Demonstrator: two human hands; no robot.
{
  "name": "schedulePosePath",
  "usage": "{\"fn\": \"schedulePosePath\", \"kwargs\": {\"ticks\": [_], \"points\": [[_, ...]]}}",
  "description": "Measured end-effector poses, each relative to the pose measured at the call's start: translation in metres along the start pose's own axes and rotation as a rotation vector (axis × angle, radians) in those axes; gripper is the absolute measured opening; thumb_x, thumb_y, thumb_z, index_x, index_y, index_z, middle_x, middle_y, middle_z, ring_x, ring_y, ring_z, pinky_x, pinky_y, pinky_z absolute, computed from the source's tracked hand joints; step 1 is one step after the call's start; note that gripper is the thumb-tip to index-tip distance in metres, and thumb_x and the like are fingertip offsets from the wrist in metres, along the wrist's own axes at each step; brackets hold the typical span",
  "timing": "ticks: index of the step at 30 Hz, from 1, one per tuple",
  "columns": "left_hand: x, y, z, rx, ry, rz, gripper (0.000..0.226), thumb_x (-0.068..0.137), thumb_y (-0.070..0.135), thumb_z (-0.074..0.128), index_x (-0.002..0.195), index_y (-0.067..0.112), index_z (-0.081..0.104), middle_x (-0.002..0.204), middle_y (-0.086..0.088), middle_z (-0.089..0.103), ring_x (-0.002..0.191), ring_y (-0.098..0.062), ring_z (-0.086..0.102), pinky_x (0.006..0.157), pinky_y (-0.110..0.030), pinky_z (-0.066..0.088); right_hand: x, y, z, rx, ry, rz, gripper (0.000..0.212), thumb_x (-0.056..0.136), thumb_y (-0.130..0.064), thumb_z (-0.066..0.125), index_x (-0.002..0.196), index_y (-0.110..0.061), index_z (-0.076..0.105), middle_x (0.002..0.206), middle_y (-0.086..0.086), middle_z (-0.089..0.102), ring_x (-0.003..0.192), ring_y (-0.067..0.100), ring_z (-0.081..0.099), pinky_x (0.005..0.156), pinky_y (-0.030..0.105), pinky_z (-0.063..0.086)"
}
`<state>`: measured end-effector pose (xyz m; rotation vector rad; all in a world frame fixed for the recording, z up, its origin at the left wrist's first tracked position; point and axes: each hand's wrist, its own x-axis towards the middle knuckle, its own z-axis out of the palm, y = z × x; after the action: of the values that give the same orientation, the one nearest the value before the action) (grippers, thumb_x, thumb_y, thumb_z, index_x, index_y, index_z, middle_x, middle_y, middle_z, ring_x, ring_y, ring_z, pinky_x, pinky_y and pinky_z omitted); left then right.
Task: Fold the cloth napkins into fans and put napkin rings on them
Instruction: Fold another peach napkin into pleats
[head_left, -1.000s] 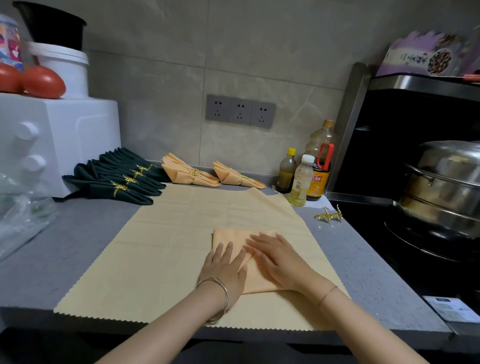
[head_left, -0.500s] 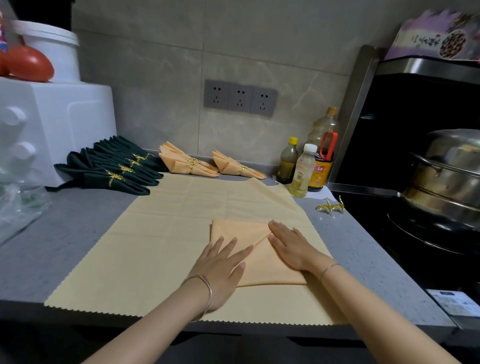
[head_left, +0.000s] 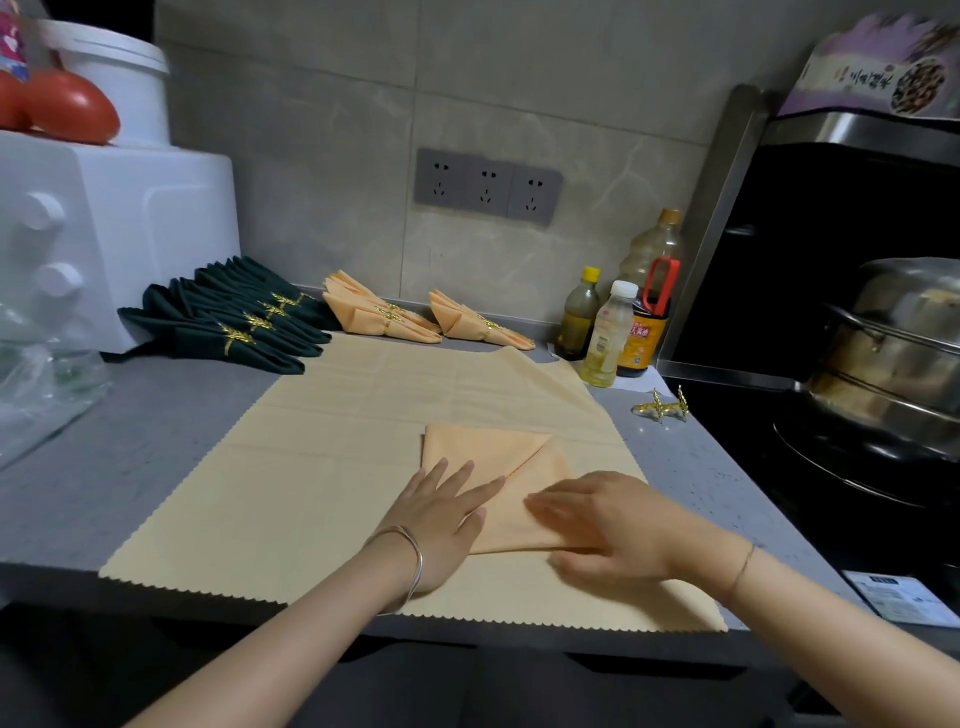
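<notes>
Far left: a white appliance (head_left: 104, 234) stands on the grey counter (head_left: 130, 441); red tomatoes (head_left: 67, 106) and a white bucket (head_left: 119, 78) sit on top of it; a clear plastic bag (head_left: 36, 384) lies near it.
Green napkins (head_left: 223, 322): a row of folded fans, each in a gold ring, at the far left beside the appliance.
Orange fans (head_left: 379, 317): two finished ones in gold rings, far along the wall, just right of the green row.
Pale cloth (head_left: 311, 467): spread flat over the counter's middle; zigzag edges.
Folded napkin (head_left: 483, 452): orange, lying on the pale cloth near the person; a diagonal flap edge runs across it.
Left hand (head_left: 441, 519): flat, fingers straight and spread; it presses the napkin's near left part.
Right hand (head_left: 608, 525): blurred; fingers stretched out leftward, lying on the napkin's near right part.
Bottles (head_left: 608, 338): three, far right by the wall.
Loose napkin rings (head_left: 662, 408): gold, on the bare counter right of the cloth, apart from both hands.
Far right: a steel steamer pot (head_left: 893, 353).
</notes>
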<state>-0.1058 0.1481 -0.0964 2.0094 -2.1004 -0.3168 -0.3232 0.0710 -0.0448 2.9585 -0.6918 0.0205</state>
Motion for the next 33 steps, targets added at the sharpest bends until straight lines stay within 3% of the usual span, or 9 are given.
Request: {"fn": "schedulePosePath", "kwargs": {"ticks": [2,4,7,9,12,16,24,27,33], "points": [[0.0,0.0,-0.001,-0.018,0.003,0.0,0.048,0.104,0.032,0.015,0.147,0.051,0.005,0.16,0.01,-0.005,0.146,-0.014,-0.013,0.118,-0.031,-0.01,-0.001,0.004,0.001,-0.026,-0.021,0.011,0.055,0.084,-0.04,0.052,0.137,-0.026,0.046,0.13,-0.007,0.056,0.108,0.02,0.056,0.093,0.031,0.043],[0.0,0.0,-0.001,-0.039,0.003,0.0,0.049,0.103,0.03,0.015,0.147,0.051,0.006,0.16,0.011,-0.004,0.146,-0.014,-0.013,0.118,-0.03,-0.01,0.0,0.011,0.002,0.006,-0.023,0.06,0.053,0.081,-0.031,0.053,0.134,-0.029,0.049,0.127,-0.011,0.058,0.111,0.015,0.055,0.093,0.025,0.043],[-0.001,0.0,-0.002,-0.052,-0.003,-0.003,0.048,0.103,0.03,0.015,0.147,0.051,0.007,0.16,0.011,-0.004,0.146,-0.013,-0.013,0.118,-0.03,-0.011,0.004,0.023,0.001,0.28,0.023,0.193,0.03,0.088,-0.027,0.059,0.117,-0.033,0.064,0.112,-0.02,0.065,0.101,-0.002,0.057,0.089,0.017,0.044],[-0.001,0.001,-0.002,-0.078,-0.009,-0.01,0.046,0.103,0.037,0.013,0.146,0.051,0.008,0.16,0.012,-0.004,0.146,-0.012,-0.013,0.118,-0.031,-0.01,0.007,0.031,0.002,0.486,0.054,0.246,0.014,0.089,-0.027,0.063,0.099,-0.027,0.073,0.092,-0.014,0.071,0.084,0.002,0.061,0.079,0.02,0.047],[-0.001,0.001,0.0,-0.143,-0.021,-0.032,0.049,0.096,0.06,0.01,0.144,0.055,0.012,0.159,0.016,-0.002,0.145,-0.009,-0.014,0.118,-0.032,-0.01,0.012,0.035,0.005,0.697,0.105,0.333,0.012,0.087,-0.028,0.066,0.083,-0.02,0.075,0.079,-0.007,0.072,0.075,0.016,0.062,0.074,0.022,0.047],[-0.001,-0.002,0.0,-0.151,-0.031,-0.033,0.055,0.09,0.07,0.02,0.143,0.058,0.012,0.158,0.018,-0.002,0.145,-0.008,-0.014,0.119,-0.033,-0.008,0.018,0.033,0.011,0.88,0.188,0.44,0.02,0.085,-0.029,0.068,0.066,-0.022,0.072,0.071,-0.006,0.066,0.066,0.005,0.053,0.067,0.015,0.041],[0.0,0.001,-0.007,-0.185,-0.029,-0.032,0.043,0.102,0.046,0.02,0.145,0.049,0.017,0.159,0.016,0.001,0.146,-0.008,-0.009,0.116,-0.027,-0.008,0.033,0.033,0.021,0.884,0.245,0.583,0.021,0.076,-0.03,0.078,0.066,-0.013,0.071,0.069,0.006,0.068,0.06,0.007,0.054,0.065,0.021,0.04],[0.003,0.001,-0.006,-0.202,-0.024,-0.04,0.043,0.103,0.039,0.018,0.146,0.047,0.019,0.159,0.015,0.003,0.146,-0.008,-0.008,0.117,-0.027,-0.008,0.038,0.032,0.022,0.833,0.25,0.608,0.02,0.074,-0.027,0.08,0.064,-0.013,0.07,0.064,-0.003,0.065,0.053,0.0,0.051,0.06,0.016,0.039],[0.009,0.002,-0.015,-0.201,-0.063,-0.061,0.049,0.103,0.027,0.027,0.148,0.043,0.016,0.159,0.011,0.009,0.147,-0.012,-0.002,0.116,-0.028,-0.004,0.045,0.031,0.019,0.738,0.194,0.619,0.021,0.074,-0.022,0.08,0.064,-0.02,0.062,0.063,-0.009,0.06,0.06,0.004,0.051,0.054,0.011,0.036]]}}
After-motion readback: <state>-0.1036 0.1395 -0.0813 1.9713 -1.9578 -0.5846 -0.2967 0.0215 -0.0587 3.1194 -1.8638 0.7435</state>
